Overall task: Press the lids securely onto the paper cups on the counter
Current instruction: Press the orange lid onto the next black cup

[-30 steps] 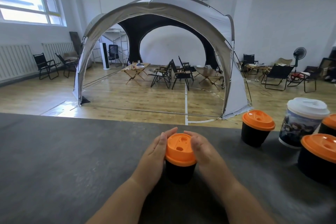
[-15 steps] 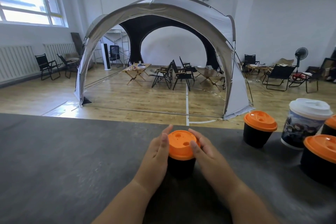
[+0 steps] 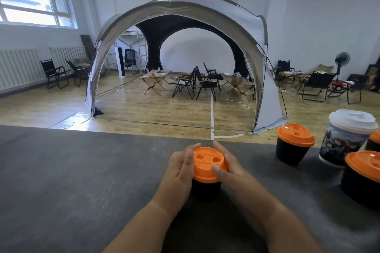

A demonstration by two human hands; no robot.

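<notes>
A black paper cup [image 3: 206, 190] carries an orange lid [image 3: 207, 163] with two dimples, gripped at its rim by the left hand [image 3: 181, 169] and the right hand [image 3: 231, 167]. Grey table [image 3: 82, 170]; a domed tent [image 3: 271, 98] stands beyond.

The orange lid [image 3: 205, 163] tops a black cup [image 3: 205, 191] on the grey counter [image 3: 82, 181]; a white lid [image 3: 352, 121] caps the printed cup [image 3: 340, 146].

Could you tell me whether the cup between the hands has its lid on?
On: the orange lid caps the black cup. Whether it is pressed fully home, cannot tell.
</notes>
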